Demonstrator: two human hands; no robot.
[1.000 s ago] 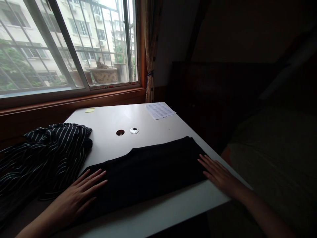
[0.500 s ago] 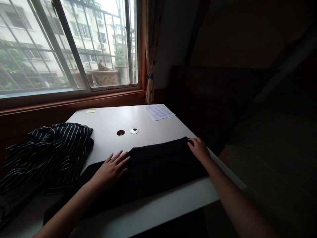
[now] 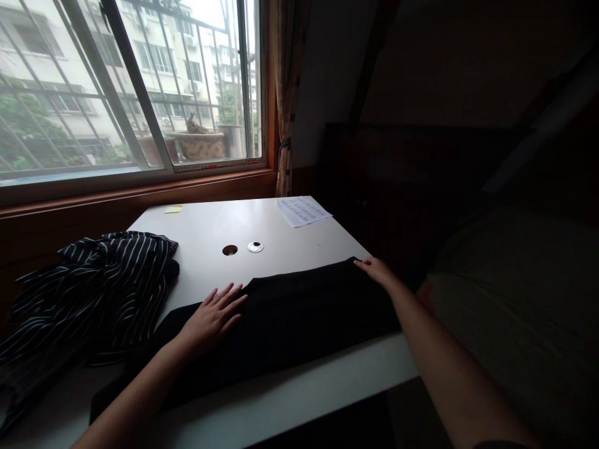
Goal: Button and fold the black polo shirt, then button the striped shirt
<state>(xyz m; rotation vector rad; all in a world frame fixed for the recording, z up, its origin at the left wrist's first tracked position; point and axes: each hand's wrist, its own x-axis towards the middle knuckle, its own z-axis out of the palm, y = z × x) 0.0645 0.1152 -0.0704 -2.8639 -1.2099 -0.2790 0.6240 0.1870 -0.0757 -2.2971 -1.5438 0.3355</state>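
The left hand (image 3: 211, 317) has moved inward from the left end of the black trousers (image 3: 299, 318) and now lies spread near their far edge. The right hand (image 3: 375, 270), earlier flat across their right end, has shifted to their far right corner, where its fingers have drawn together in a pinch.

Black trousers (image 3: 299, 312): dark, plain cloth, laid flat and lengthwise in long band across near part of white bench (image 3: 201, 231), slanting from lower left to right of centre; far edge peaked near middle.
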